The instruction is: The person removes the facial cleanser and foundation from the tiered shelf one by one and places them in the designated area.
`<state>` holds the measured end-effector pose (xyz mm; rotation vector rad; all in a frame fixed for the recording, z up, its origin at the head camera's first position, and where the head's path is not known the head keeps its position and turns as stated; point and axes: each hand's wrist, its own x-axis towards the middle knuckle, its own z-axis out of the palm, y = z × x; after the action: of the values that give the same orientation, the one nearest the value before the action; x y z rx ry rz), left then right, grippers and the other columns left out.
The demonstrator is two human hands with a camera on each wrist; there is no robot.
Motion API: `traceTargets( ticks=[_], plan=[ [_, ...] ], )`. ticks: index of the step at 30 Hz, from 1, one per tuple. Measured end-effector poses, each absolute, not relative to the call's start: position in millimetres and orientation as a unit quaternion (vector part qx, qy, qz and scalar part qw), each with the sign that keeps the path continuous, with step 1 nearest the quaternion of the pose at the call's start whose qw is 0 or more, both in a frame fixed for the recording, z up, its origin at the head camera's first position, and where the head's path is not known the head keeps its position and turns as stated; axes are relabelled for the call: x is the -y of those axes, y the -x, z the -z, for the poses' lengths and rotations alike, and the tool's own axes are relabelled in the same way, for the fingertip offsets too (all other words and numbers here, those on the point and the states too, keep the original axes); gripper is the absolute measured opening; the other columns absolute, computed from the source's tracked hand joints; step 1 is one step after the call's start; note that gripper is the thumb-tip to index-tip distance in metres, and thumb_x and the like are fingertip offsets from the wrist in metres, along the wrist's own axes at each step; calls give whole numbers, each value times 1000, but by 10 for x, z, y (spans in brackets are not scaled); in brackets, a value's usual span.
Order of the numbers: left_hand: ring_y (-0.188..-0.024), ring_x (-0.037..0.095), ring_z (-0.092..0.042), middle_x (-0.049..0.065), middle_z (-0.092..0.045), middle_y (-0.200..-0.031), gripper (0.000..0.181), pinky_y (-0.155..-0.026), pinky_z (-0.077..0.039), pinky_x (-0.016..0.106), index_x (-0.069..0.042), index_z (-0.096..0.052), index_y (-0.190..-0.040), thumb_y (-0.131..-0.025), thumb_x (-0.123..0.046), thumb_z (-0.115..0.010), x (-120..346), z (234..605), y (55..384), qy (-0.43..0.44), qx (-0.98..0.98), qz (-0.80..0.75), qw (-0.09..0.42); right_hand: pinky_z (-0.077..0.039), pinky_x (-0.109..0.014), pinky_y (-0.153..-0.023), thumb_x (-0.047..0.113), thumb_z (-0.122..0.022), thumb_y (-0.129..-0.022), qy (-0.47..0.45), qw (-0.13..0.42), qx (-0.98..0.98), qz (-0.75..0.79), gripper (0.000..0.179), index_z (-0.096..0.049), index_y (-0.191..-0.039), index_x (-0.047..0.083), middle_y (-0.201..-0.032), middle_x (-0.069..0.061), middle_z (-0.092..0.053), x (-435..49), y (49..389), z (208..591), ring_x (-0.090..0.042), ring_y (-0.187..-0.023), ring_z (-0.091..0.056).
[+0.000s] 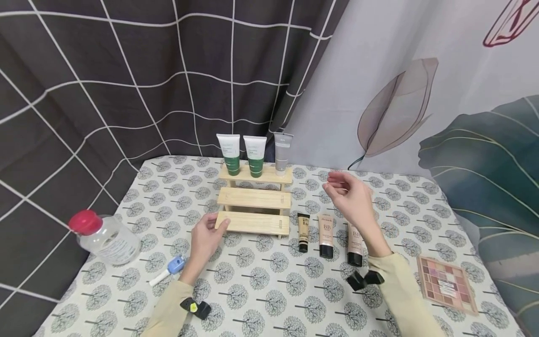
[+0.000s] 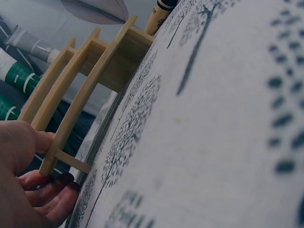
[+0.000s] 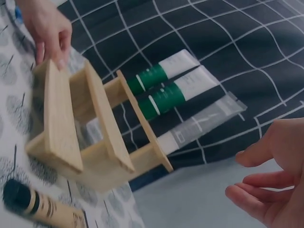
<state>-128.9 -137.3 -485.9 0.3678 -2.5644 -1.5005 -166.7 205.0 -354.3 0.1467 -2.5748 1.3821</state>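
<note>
A three-step wooden display stand (image 1: 254,198) sits at the middle of the table. My left hand (image 1: 206,236) grips the left end of its lowest step, thumb on top and fingers below, as the left wrist view shows. On the top step stand two white-and-green tubes (image 1: 254,157) and a grey tube (image 1: 282,154), caps down. My right hand (image 1: 353,196) is raised to the right of the stand, holding nothing, its fingers loosely bent. Below it lie a small gold tube with a black cap (image 1: 303,232) and two pink BB tubes (image 1: 326,235), one partly hidden by the right wrist.
A clear bottle with a red cap (image 1: 110,239) stands at the left edge, near a small blue-and-white object (image 1: 168,270). An eyeshadow palette (image 1: 447,284) lies at the right. Behind the patterned tablecloth (image 1: 261,285) hang a dark grid curtain (image 1: 156,56) and a pale printed curtain (image 1: 332,107).
</note>
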Motion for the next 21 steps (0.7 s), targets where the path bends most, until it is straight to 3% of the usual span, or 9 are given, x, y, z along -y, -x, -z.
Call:
traceTargets(
  ticks=[8,13,21],
  plan=[
    [-100,36,-71,28,-69,-115,50,-88,-63,41,5,-59,-129,-92,-25,-75,1375,4861,1300,-127,853,500,73,-57,-12,-85,8,-71,-93,-64,86,854,-510,40,-61,-129,-5,-124,-25,-69,-1812,1918,3512,-35,-111,-70],
    [-100,35,-70,27,-69,-115,50,-88,-63,41,4,-59,-129,-92,-25,-75,1378,4866,1299,-127,851,505,70,-59,-26,-94,9,-71,-93,-69,73,845,-526,43,-59,-132,-5,-129,-25,-66,-1651,2041,3508,-36,-116,-68],
    [-100,35,-71,27,-69,-115,49,-87,-63,40,3,-60,-128,-92,-26,-75,1374,4865,1293,-126,848,510,72,-55,-37,-106,12,-73,-92,-72,61,832,-547,52,-55,-138,-4,-140,-23,-60,-1409,2146,3511,-36,-127,-62]
  ],
)
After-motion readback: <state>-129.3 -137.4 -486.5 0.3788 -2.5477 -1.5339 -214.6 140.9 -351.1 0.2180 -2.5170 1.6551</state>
